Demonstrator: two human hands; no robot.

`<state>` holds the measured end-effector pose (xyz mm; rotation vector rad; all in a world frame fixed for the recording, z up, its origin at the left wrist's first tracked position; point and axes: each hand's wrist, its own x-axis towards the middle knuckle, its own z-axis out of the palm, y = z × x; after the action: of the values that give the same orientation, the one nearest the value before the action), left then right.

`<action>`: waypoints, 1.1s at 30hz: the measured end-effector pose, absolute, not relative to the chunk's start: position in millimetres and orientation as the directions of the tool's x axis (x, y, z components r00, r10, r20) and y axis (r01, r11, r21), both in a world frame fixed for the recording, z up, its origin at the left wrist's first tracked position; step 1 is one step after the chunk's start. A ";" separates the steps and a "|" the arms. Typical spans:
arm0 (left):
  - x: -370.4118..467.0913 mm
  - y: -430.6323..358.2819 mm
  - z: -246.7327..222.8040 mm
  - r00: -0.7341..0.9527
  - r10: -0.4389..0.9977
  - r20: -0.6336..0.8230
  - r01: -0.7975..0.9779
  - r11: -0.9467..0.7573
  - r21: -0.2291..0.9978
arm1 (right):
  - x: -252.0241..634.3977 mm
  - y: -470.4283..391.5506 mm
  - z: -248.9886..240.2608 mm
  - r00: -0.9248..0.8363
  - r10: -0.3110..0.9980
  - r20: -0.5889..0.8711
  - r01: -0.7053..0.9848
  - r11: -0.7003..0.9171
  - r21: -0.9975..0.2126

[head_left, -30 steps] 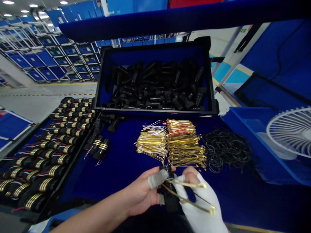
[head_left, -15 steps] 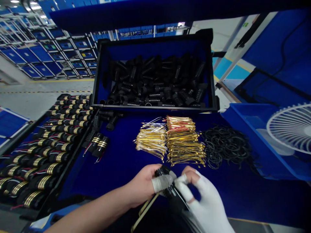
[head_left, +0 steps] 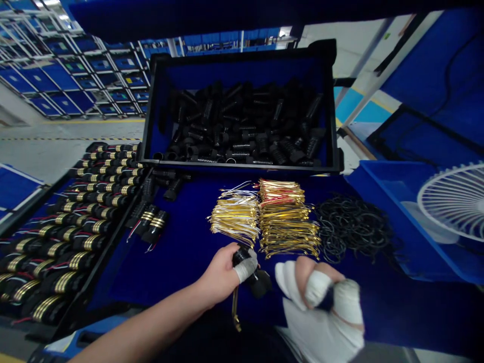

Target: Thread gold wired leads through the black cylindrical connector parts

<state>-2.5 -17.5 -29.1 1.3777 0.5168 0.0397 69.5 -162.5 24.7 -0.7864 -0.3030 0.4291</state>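
Note:
My left hand point(head_left: 226, 272), its thumb wrapped in whitish tape, grips a black cylindrical part point(head_left: 259, 282) above the blue table. A gold strip point(head_left: 236, 310) hangs below that hand. To the right, apart from the part, is my right hand point(head_left: 319, 307) in a white glove with taped fingertips. Its fingers are curled and blurred; whether anything lies between them cannot be made out. Just beyond the hands lie a bundle of white and gold wires point(head_left: 235, 214) and a larger stack of gold and red wires point(head_left: 289, 219).
A black-rimmed bin point(head_left: 242, 167) of black parts stands behind. At left, a tray point(head_left: 109, 237) holds rows of black parts with gold bands; two similar parts point(head_left: 155, 227) lie beside it. Black rings point(head_left: 355, 227), a blue bin point(head_left: 408, 227) and a white fan point(head_left: 454, 201) are at right.
My right hand has moved right, away from the black part, and its fingers have curled. My left hand has shifted slightly left and up with the part, whose lower end now shows.

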 end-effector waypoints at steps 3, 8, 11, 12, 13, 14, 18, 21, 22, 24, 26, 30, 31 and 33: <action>1.0 -13.0 -30.7 0.893 0.329 -0.306 0.275 0.138 0.952 | 68.2 -149.2 8.1 0.830 0.536 0.151 -0.262 0.615 -0.743; 5.1 -7.5 -24.2 0.907 0.316 -0.278 0.254 0.117 0.960 | 71.8 -131.4 8.8 0.792 0.568 0.223 -0.162 0.548 -0.821; 3.4 -9.5 -19.4 0.913 0.291 -0.285 0.248 0.157 0.956 | 88.3 -130.2 18.8 0.732 0.668 0.137 -0.033 0.235 -0.971; 2.3 -10.3 -17.3 0.914 0.263 -0.307 0.252 0.223 0.942 | 98.1 -131.1 20.6 0.693 0.707 0.139 0.130 0.067 -0.989; 1.1 -10.8 -14.7 0.912 0.227 -0.343 0.262 0.320 0.910 | 110.5 -131.9 21.3 0.651 0.742 0.160 0.332 -0.089 -0.939; -0.1 -10.7 -11.8 0.904 0.188 -0.385 0.277 0.429 0.860 | 125.2 -132.2 20.6 0.608 0.769 0.198 0.527 -0.205 -0.824; -4.2 -2.4 -0.8 0.853 0.120 -0.507 0.313 0.660 0.683 | 195.4 -124.1 9.5 0.577 0.754 0.315 0.795 -0.429 -0.428; -5.5 8.7 1.0 0.834 0.163 -0.527 0.286 0.688 0.667 | 238.6 -109.2 0.3 0.605 0.742 0.289 0.786 -0.502 -0.361; -5.7 12.2 0.6 0.828 0.176 -0.533 0.272 0.704 0.656 | 248.8 -103.3 -1.9 0.610 0.744 0.274 0.785 -0.517 -0.342; -6.0 18.0 -0.5 0.823 0.172 -0.541 0.258 0.735 0.627 | 263.6 -90.7 -5.7 0.616 0.750 0.241 0.781 -0.541 -0.314; -6.3 21.4 -0.4 0.834 0.148 -0.532 0.245 0.765 0.596 | 273.2 -78.0 -9.6 0.624 0.754 0.205 0.773 -0.557 -0.305; -5.1 22.1 4.5 0.846 0.133 -0.517 0.153 0.868 0.473 | 284.0 -57.8 -18.0 0.651 0.746 0.141 0.735 -0.572 -0.364; -4.5 21.9 6.0 0.837 0.122 -0.533 0.139 0.895 0.424 | 284.7 -55.2 -19.0 0.661 0.737 0.139 0.719 -0.570 -0.397; -3.2 22.7 8.7 0.805 0.093 -0.586 0.127 0.938 0.323 | 282.5 -54.1 -17.8 0.690 0.706 0.161 0.677 -0.550 -0.490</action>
<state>-3.2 22.7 8.7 0.3597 0.6382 -0.0184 282.5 -54.1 -17.8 -2.3755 -1.0606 0.0745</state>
